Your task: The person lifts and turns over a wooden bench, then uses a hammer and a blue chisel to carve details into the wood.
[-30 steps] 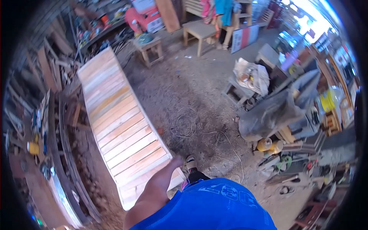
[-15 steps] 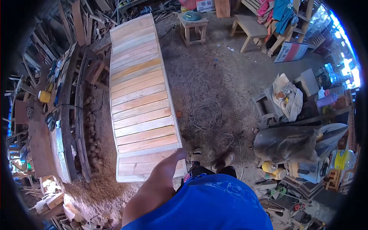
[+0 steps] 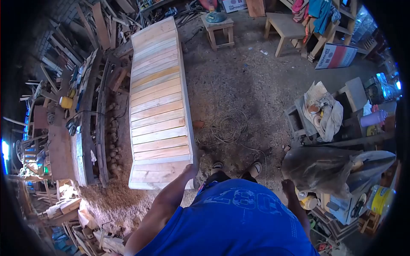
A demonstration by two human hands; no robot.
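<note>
Left hand (image 3: pixel 190 169) gripping slatted panel (image 3: pixel 156 102) corner; right hand (image 3: pixel 287 186) loosely closed, empty.

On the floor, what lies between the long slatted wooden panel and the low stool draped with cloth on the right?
In the head view, a loose coil of cable lies on the dirt floor between the slatted wooden panel and the cloth-draped stool.

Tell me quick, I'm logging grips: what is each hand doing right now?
Left hand: on the near corner of the slatted wooden panel; grip cannot be told.
Right hand: holds nothing, hanging by the side; fingers unclear.
</note>
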